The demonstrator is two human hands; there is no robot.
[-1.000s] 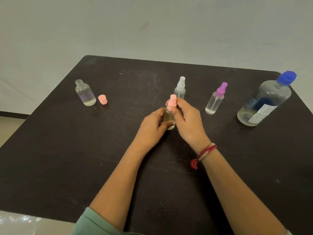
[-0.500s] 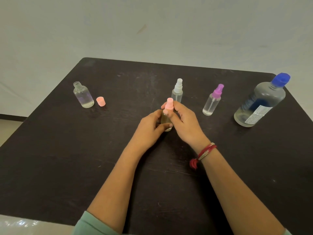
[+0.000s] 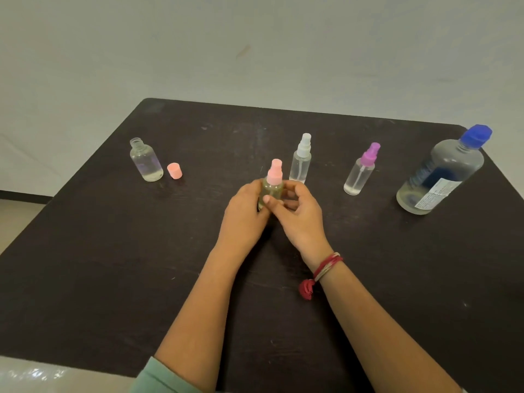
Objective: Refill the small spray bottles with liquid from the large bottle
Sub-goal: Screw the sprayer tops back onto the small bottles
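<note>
1. So the grip first: the left hand [image 3: 243, 212] is wrapped around the body of the pink-topped spray bottle [image 3: 272, 185] from the left side, fingers curled on it.
2. The right hand [image 3: 302, 219] comes in from the other side, its fingers curled by the bottle's right flank and the thumb lying across the front of the glass. Both hands are clamped on the same bottle, pretty much touching each other.
3. That bottle is upright, mid-table, pink sprayer on top and poking out above the fingers. I can't tell if its base is on the table [image 3: 113, 251] or just off it, since the hands cover it.
4. Just behind it stands the white-topped spray bottle [image 3: 301, 161], upright.
5. Further right is the purple-topped spray bottle [image 3: 360, 173], with a little clear liquid at the bottom.
6. Far right, near the table edge: the large bottle [image 3: 442, 177], blue cap on, with liquid low down.
7. Off to the left, well apart from the rest, is an open bottle [image 3: 145, 161] with no top, and a loose pink cap [image 3: 174, 170] just beside it.
8. There's a red thread bracelet [image 3: 326, 265] on the right wrist and a green sleeve [image 3: 158, 378] on the left arm.
</note>
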